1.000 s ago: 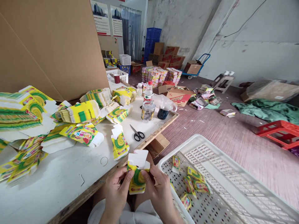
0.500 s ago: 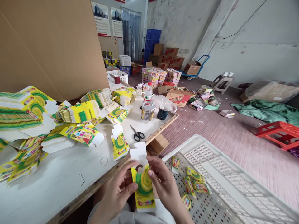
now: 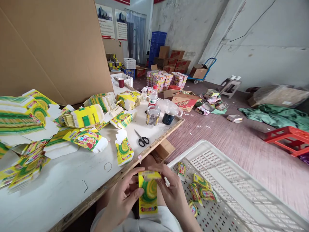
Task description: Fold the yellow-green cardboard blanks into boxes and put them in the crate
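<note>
A small yellow and green carton [image 3: 148, 195] with a spiral print is held upright above my lap. My left hand [image 3: 129, 191] grips its left side, thumb on the front face. At the top right edge, my right hand [image 3: 169, 185] has its fingers over the folded-down top flap. Just beyond my hands, one more partly folded carton [image 3: 124, 149] lies on the white table [image 3: 96, 170]. Scissors [image 3: 142, 139] with black handles rest beside it. Piles of flat cartons [image 3: 23, 112] cover the table's left side.
On my right stands a white plastic crate [image 3: 224, 178] with several small cartons [image 3: 202, 188] inside. A clear jar [image 3: 152, 116], a bottle [image 3: 153, 96] and a dark mug [image 3: 168, 118] stand near the table's far corner. A red stool [image 3: 289, 138] is on the floor.
The carton's white top flap stood up before; now it is folded down over the top. My right hand has shifted slightly up to the flap, while my left keeps its hold.
</note>
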A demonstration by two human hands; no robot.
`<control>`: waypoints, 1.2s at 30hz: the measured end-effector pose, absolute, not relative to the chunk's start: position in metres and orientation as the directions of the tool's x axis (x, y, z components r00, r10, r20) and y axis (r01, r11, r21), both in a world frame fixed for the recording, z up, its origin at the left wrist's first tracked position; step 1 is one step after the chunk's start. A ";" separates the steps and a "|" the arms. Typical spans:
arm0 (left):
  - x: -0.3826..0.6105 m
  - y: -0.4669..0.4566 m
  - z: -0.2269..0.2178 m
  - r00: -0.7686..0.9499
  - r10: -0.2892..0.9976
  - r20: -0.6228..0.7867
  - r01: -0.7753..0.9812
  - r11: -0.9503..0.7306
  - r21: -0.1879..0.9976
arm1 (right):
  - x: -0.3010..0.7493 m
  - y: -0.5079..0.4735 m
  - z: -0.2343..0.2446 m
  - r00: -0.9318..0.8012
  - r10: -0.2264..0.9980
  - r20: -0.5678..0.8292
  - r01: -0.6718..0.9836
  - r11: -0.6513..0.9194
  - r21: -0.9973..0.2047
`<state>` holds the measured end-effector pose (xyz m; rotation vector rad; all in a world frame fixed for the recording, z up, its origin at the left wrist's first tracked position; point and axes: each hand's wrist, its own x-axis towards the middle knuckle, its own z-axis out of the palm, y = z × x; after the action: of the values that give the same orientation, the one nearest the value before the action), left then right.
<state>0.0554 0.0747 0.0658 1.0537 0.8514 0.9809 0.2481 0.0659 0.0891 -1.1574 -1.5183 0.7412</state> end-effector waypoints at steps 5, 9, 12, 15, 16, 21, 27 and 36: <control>0.058 0.077 0.059 0.309 0.951 -0.036 -0.145 0.085 0.986 | 0.253 0.066 0.094 -0.065 0.959 0.276 0.412 0.278 -0.868; 0.058 0.076 0.063 0.345 0.936 -0.067 -0.068 0.096 0.993 | 0.245 0.069 0.086 -0.018 0.989 0.150 0.489 0.139 -0.861; 0.055 0.077 0.067 0.364 0.929 -0.072 -0.034 0.090 0.995 | 0.240 0.071 0.083 0.002 0.987 0.162 0.529 0.136 -0.837; 0.054 0.078 0.067 0.385 0.919 -0.083 -0.026 0.100 0.995 | 0.239 0.071 0.082 -0.041 0.989 0.141 0.557 0.139 -0.819; 0.054 0.078 0.067 0.396 0.914 -0.084 -0.028 0.104 0.994 | 0.239 0.071 0.081 -0.049 0.990 0.129 0.565 0.134 -0.814; 0.058 0.078 0.064 0.397 0.915 -0.064 -0.027 0.081 0.996 | 0.234 0.070 0.074 0.057 0.991 0.122 0.629 0.059 -0.775; 0.058 0.081 0.065 0.330 0.939 -0.097 -0.119 0.143 0.982 | 0.242 0.069 0.079 -0.077 0.974 0.211 0.542 0.219 -0.811; 0.079 0.075 0.063 0.321 0.945 -0.060 -0.207 0.132 0.969 | 0.249 0.064 0.087 0.095 0.933 0.348 0.305 0.306 -0.902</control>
<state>0.0787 0.0753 0.0630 1.1078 0.8596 1.0064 0.2491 0.0642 0.0873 -1.2172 -1.4422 0.6984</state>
